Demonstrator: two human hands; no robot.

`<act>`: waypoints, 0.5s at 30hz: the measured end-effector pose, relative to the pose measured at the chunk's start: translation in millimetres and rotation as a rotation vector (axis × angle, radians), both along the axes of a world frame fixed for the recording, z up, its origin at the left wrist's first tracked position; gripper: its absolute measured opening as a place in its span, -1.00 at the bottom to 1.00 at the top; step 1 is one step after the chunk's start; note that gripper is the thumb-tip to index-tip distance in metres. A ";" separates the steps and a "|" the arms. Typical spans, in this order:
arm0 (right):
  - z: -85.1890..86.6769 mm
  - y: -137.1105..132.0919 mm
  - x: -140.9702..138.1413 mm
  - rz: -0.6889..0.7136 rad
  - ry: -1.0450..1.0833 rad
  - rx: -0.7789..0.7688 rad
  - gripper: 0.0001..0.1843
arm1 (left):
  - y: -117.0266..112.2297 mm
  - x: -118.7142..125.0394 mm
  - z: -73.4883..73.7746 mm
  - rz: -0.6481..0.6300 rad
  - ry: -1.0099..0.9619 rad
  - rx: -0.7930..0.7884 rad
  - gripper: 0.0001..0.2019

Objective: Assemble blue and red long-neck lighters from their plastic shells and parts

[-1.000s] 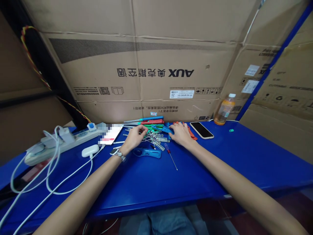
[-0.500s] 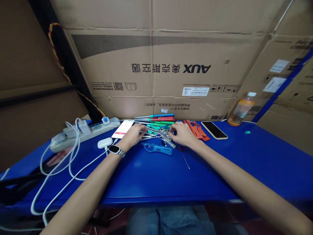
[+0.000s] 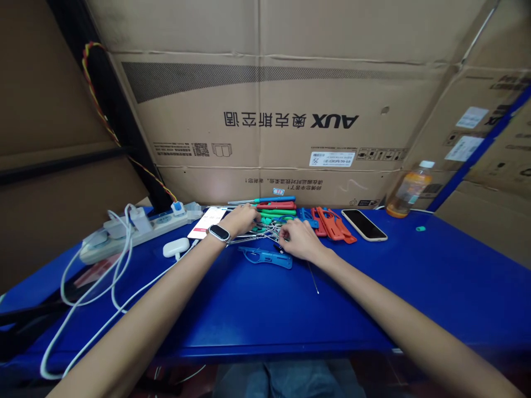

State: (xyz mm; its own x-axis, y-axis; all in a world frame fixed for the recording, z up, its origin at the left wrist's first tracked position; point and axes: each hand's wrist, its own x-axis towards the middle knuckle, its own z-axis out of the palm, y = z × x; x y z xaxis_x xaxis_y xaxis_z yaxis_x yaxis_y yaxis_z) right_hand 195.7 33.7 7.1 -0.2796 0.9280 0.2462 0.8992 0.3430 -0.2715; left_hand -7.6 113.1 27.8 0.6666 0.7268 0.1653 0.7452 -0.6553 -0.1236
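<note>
A tangle of thin metal rods and small parts (image 3: 267, 228) lies mid-table between my hands. My left hand (image 3: 243, 219) reaches over its far left side with fingers bent together; whatever they pinch is hidden. At the near right side, my right hand (image 3: 302, 239) has its fingertips closed against the parts; what they hold is too small to make out. Just in front lies a blue plastic casing (image 3: 267, 257) with a loop, shaped like a lighter handle. A thin metal shaft (image 3: 314, 278) sticks out from under my right hand.
Behind the pile lie long rods with blue (image 3: 277, 199), red (image 3: 277, 205) and green handles (image 3: 279, 212). Orange casings (image 3: 332, 224) and a phone (image 3: 364, 225) are right, with a bottle (image 3: 410, 190) beyond. A lit phone (image 3: 205, 222), earbud case (image 3: 176, 247), power strip (image 3: 166, 222) and cables are left.
My left hand has moved right and farther over the pile. My right hand has shifted left and nearer to me, uncovering blue casings beside the orange ones.
</note>
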 end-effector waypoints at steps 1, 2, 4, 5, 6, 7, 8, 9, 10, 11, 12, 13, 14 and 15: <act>-0.7 1.1 0.8 -0.009 0.021 -0.006 -0.89 | 1.7 2.2 -0.1 -0.002 0.006 0.000 -0.81; -1.4 2.4 1.7 -0.014 0.040 -0.012 -0.89 | 2.7 4.1 -0.2 -0.005 0.008 0.002 -0.82; -3.4 5.3 3.6 -0.014 0.065 -0.023 -0.88 | 3.4 6.8 -0.4 -0.020 0.009 0.006 -0.85; -4.4 6.5 4.5 -0.014 0.072 -0.023 -0.88 | 3.1 7.7 -0.3 -0.031 0.008 0.009 -0.88; -5.4 7.4 5.3 -0.016 0.080 -0.022 -0.88 | 2.6 8.1 -0.2 -0.042 0.006 0.013 -0.90; -6.3 7.9 6.1 -0.018 0.087 -0.018 -0.88 | 1.9 8.2 0.1 -0.054 0.002 0.018 -0.92; -7.1 7.9 6.8 -0.020 0.092 -0.014 -0.88 | 0.8 8.0 0.7 -0.064 -0.003 0.026 -0.93; -7.6 7.6 7.5 -0.019 0.097 -0.009 -0.89 | -0.5 7.4 1.6 -0.072 -0.010 0.036 -0.93; -8.0 7.0 8.1 -0.017 0.103 -0.004 -0.89 | -2.3 6.7 2.8 -0.080 -0.018 0.046 -0.93; -8.2 6.3 8.6 -0.012 0.111 0.001 -0.90 | -4.5 5.8 4.4 -0.089 -0.024 0.056 -0.91; -8.3 5.8 9.1 -0.007 0.122 0.006 -0.90 | -7.4 4.9 6.2 -0.098 -0.030 0.065 -0.89; -8.3 5.4 9.6 -0.002 0.136 0.012 -0.90 | -10.8 4.0 8.2 -0.111 -0.036 0.073 -0.86; -8.3 5.5 10.0 -0.002 0.156 0.019 -0.90 | -14.9 3.4 10.2 -0.122 -0.047 0.079 -0.83; -8.4 5.9 10.3 -0.003 0.180 0.024 -0.91 | -19.5 2.9 12.0 -0.130 -0.062 0.081 -0.79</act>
State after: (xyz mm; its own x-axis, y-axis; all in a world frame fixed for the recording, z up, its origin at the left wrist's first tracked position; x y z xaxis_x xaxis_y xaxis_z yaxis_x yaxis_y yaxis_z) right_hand 206.0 39.6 -1.2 -0.2263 0.9221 0.3137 0.8379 0.3485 -0.4200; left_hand -4.7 93.6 39.8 0.7409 0.6175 0.2639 0.6625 -0.7365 -0.1365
